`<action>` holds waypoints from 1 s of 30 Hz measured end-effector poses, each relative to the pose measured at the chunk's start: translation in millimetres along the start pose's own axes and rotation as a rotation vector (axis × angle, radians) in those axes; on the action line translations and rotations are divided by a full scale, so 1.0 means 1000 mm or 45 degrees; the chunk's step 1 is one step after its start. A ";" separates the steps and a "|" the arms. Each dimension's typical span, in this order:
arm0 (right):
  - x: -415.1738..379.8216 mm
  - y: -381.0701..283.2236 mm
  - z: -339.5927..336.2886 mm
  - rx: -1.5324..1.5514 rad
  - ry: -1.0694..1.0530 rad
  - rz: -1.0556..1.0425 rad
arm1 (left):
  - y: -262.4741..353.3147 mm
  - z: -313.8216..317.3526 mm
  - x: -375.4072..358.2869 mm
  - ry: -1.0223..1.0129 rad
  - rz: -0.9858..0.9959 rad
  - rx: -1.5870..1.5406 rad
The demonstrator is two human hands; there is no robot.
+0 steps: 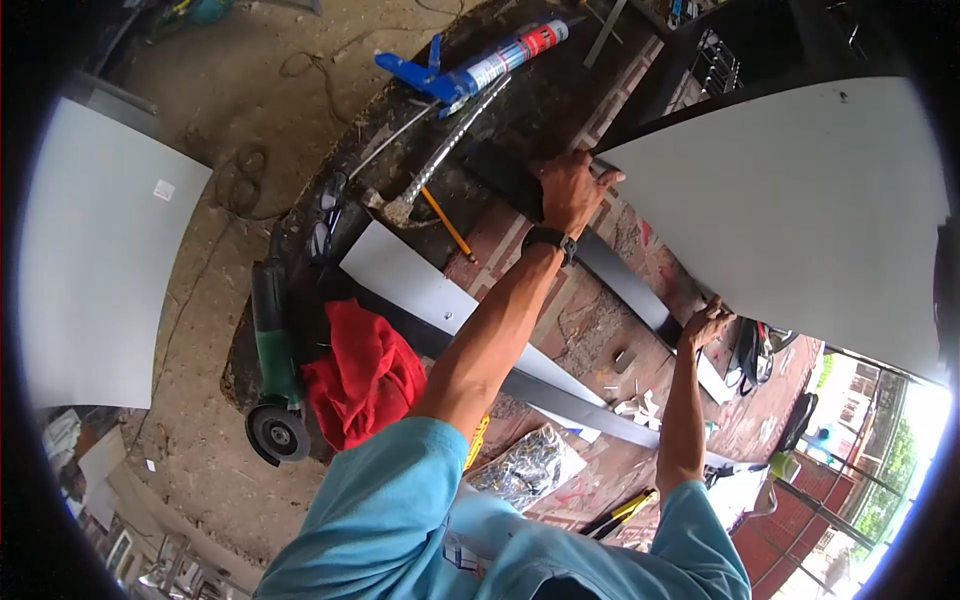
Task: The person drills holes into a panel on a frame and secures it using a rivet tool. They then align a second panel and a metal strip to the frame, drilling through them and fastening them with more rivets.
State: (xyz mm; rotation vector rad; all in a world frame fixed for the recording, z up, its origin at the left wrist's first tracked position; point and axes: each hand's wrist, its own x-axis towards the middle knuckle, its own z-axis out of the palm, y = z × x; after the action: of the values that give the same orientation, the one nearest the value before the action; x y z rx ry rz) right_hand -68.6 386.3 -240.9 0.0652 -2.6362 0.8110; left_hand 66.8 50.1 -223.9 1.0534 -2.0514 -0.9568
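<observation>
Holds a pale grey panel (pixel 790 210) at the right of the view, broad, flat and smooth-faced, with a dark strip along the far edge and a small dark mark close to it. Reaches far forward with the left hand (pixel 572 190), closed on the panel's corner, below a dark wristwatch (pixel 552 240). Grips the near edge with the right hand (pixel 706 324), less far out, with fingers curled.
</observation>
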 end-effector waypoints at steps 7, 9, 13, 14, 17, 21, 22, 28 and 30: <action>0.010 -0.001 0.011 0.010 0.086 0.089 | -0.005 0.003 0.007 0.072 0.165 0.012; 0.003 -0.018 0.006 0.079 0.067 0.126 | 0.000 -0.002 0.007 0.058 0.170 0.014; 0.006 -0.010 0.005 -0.105 -0.038 -0.005 | 0.001 -0.013 0.008 -0.119 0.172 -0.048; 0.001 0.016 0.010 -0.285 -0.094 -0.119 | 0.001 -0.014 0.009 -0.149 0.183 -0.108; 0.008 0.053 0.019 -0.596 -0.014 -0.506 | 0.020 -0.033 0.023 -0.392 0.123 0.035; -0.006 -0.004 0.005 -0.139 0.001 -0.131 | 0.032 -0.014 0.030 0.070 0.594 -0.259; -0.005 -0.006 0.004 -0.158 -0.008 -0.136 | 0.034 -0.014 0.027 0.094 0.585 -0.253; -0.002 -0.014 0.003 0.026 0.010 -0.016 | 0.046 -0.006 0.013 -0.090 0.363 -0.316; -0.004 -0.012 0.005 0.272 0.009 0.116 | 0.045 -0.001 0.012 -0.074 0.342 -0.302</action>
State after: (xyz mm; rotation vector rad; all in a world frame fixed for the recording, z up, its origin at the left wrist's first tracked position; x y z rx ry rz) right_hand -64.4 373.9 -239.7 -0.0011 -2.5518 1.1192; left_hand 44.4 58.0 -184.1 0.6159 -2.0026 -1.0668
